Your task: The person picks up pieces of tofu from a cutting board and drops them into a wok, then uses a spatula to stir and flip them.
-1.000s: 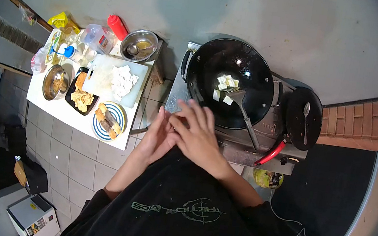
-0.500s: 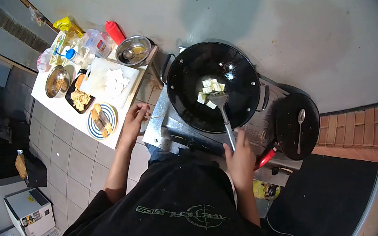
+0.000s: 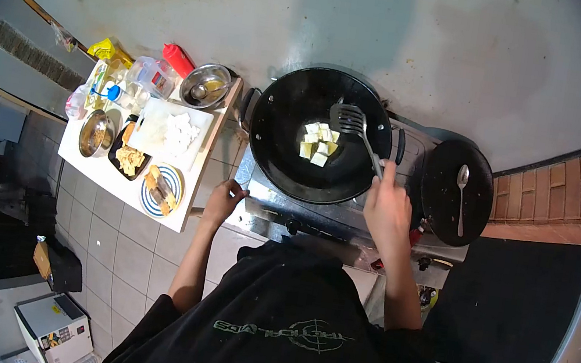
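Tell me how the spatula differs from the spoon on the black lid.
The spatula is gripped by the right hand and slants over the wok; the spoon lies flat and untouched on the black lid. The spatula ends in a broad slotted blade, the spoon in a small oval bowl. Both look like grey metal with slim shafts.

Black wok (image 3: 286,159), centre; pale cream-yellow cubes (image 3: 316,144) inside. Grey metal spatula (image 3: 350,118), slotted. Black lid (image 3: 443,203), right; silver spoon (image 3: 461,187) on it. Red bottle (image 3: 177,59), yellow packet (image 3: 108,50), upper left. White cutting board (image 3: 152,134). Plate (image 3: 179,182), blue-ringed rim. Black shirt (image 3: 290,293), green print, bottom. Red-brown brick (image 3: 556,196), right edge.
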Available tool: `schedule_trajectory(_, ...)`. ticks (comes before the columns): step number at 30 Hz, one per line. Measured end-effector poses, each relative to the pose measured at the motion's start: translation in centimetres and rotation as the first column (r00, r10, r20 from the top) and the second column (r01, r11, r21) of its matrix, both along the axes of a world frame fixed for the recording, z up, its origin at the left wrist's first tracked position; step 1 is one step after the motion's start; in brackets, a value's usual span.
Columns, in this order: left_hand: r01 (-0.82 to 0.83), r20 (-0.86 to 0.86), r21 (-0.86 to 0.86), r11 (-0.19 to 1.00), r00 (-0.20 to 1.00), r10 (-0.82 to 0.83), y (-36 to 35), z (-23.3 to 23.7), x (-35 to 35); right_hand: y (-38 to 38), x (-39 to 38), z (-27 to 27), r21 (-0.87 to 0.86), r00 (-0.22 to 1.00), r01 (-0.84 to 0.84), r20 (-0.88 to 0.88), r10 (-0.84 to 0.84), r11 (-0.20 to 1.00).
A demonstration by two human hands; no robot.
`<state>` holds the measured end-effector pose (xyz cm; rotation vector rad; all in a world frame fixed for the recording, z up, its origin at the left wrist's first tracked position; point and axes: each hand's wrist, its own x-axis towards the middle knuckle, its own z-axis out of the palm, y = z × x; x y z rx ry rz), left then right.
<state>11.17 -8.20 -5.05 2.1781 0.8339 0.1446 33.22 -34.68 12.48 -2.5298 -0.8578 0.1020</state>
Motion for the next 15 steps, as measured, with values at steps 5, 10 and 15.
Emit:
schedule_trajectory(5,0.045,-0.018,-0.002,0.999,0.999,-0.045,0.4,-1.3,0.4,1.2,0.3,-0.9,0.048,0.999,0.038,-0.016,-0.037,0.998)
schedule_trajectory(10,0.134,-0.054,-0.020,0.991,0.989,-0.135,1.1,-1.3,1.0,2.8,-0.5,-2.3,0.011,0.995,0.077,0.055,-0.077,0.997)
schedule_trajectory(15,0.163,-0.145,0.061,0.985,0.978,-0.153,1.0,-1.9,1.2,2.8,-1.3,-2.3,0.080,0.998,0.057,-0.007,-0.057,0.995)
